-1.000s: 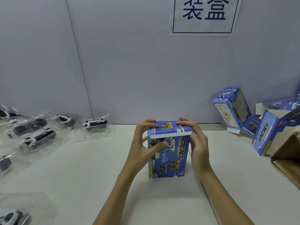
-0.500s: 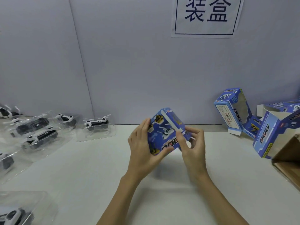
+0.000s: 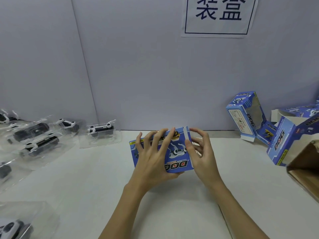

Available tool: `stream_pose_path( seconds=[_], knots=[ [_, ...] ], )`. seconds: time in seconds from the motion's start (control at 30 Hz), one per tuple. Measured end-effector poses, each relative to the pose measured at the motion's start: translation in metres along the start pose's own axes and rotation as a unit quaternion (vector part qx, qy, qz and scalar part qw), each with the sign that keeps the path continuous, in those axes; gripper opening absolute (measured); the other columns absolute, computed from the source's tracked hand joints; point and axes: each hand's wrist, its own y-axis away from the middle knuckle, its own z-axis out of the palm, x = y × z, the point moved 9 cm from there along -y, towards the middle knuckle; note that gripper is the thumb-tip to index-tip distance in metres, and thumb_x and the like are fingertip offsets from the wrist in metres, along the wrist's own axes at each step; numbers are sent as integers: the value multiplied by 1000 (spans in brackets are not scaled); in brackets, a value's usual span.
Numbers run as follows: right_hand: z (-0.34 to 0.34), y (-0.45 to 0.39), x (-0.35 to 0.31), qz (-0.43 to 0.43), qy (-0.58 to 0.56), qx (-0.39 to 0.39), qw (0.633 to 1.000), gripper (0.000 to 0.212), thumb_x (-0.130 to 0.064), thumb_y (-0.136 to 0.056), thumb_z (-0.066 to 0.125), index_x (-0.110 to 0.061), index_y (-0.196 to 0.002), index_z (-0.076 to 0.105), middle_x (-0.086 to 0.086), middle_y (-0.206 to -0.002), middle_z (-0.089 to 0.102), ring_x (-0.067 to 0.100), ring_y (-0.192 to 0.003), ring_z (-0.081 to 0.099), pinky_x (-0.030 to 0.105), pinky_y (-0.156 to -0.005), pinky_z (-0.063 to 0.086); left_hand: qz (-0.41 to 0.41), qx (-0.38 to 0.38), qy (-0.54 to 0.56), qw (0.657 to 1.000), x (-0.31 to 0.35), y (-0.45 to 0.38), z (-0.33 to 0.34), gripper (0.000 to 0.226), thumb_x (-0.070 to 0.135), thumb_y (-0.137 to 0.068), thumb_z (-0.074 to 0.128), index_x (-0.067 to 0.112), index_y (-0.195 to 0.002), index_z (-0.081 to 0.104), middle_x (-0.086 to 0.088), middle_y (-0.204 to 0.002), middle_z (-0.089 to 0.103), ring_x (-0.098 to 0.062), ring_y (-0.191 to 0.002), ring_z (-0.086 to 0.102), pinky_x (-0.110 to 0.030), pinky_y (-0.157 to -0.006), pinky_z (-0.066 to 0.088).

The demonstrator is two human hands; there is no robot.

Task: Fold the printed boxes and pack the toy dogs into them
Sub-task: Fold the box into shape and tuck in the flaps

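The left hand (image 3: 151, 157) is gripping the blue printed box (image 3: 176, 152) above the middle of the worktop (image 3: 86, 178), fingers spread over its front face and thumb underneath. The right hand (image 3: 202, 152) is touching the box's end at 3 o'clock with loosely curled fingers, pinching nothing I can see; a white flap edge (image 3: 186, 133) is standing up there. If this flap is not tucked fully, the end may be springing open and the toy may slide out. Too hard a squeeze could be creasing the thin card. Bagged toy dogs (image 3: 101, 130) are waiting at 9 o'clock, other boxes (image 3: 248, 118) at 3 o'clock.
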Motion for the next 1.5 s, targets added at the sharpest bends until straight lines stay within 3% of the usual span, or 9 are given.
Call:
stream_pose_path(
  seconds=[0.17, 0.6, 0.77, 0.87, 1.03, 1.2, 1.33, 1.4, 1.5],
  knots=[
    [3, 4, -3, 5, -22, 7, 1000, 39, -40, -95, 58, -47, -133, 59, -7, -112, 76, 18, -102, 75, 28, -65, 63, 0, 9, -1, 1000, 0, -1, -5, 113, 82, -68, 72, 33, -159, 28, 0, -160, 31, -27, -147, 31, -69, -120, 18],
    [1, 2, -6, -19, 6, -11, 1000, 39, -37, -96, 59, -46, -134, 59, -13, -107, 77, 17, -96, 77, 24, -63, 62, -18, 7, 1, 1000, 2, -1, -3, 109, 80, -69, 70, 35, -158, 28, -1, -159, 31, -25, -147, 31, -65, -122, 10],
    [5, 3, -5, -21, 18, -31, 999, 40, -37, -97, 57, -50, -134, 58, -10, -114, 76, 16, -103, 75, 26, -66, 63, -22, 11, -16, 1000, 4, 0, -5, 109, 77, -66, 74, 40, -157, 26, -2, -156, 33, -26, -146, 33, -65, -121, 10],
    [11, 4, -3, -12, 6, -65, 998, 40, -37, -100, 51, -54, -136, 55, -4, -130, 69, 17, -114, 71, 28, -69, 63, -1, 26, -38, 999, 12, -2, -7, 104, 75, -67, 76, 45, -156, 32, -6, -154, 34, -29, -145, 34, -65, -121, 14],
    [26, 10, -4, -15, -7, -130, 991, 52, -24, -112, 36, -51, -156, 32, -12, -152, 50, 16, -134, 59, 36, -85, 63, 6, 38, -52, 998, 15, -3, -14, 99, 71, -67, 79, 44, -154, 38, -10, -153, 35, -32, -143, 35, -65, -116, 24],
    [31, 11, -6, -12, -14, -147, 989, 53, -24, -112, 36, -56, -154, 33, -11, -154, 48, 19, -137, 56, 34, -86, 62, 19, 36, -55, 998, 17, -3, -17, 91, 71, -69, 78, 44, -151, 48, -12, -152, 39, -34, -141, 39, -65, -112, 28],
    [34, 13, -6, -8, -2, -166, 986, 57, -30, -108, 40, -59, -155, 26, -13, -163, 33, 20, -149, 41, 38, -92, 61, 21, 32, -46, 998, 16, -3, -17, 91, 71, -70, 76, 45, -151, 46, -12, -152, 39, -34, -139, 41, -64, -111, 30],
    [33, 13, -4, 15, -41, -173, 984, 59, -31, -106, 42, -54, -157, 24, -15, -161, 38, 18, -145, 47, 35, -90, 61, 29, 29, -58, 997, 16, -5, -18, 89, 73, -72, 74, 44, -152, 47, -11, -152, 41, -34, -137, 43, -62, -108, 33],
    [29, 11, -5, 27, -68, -159, 985, 53, -31, -105, 45, -42, -156, 37, -13, -150, 55, 18, -135, 58, 32, -87, 62, 11, 30, -67, 997, 8, -8, -24, 89, 76, -72, 71, 44, -151, 46, -12, -149, 44, -34, -133, 46, -58, -103, 37]
  ],
)
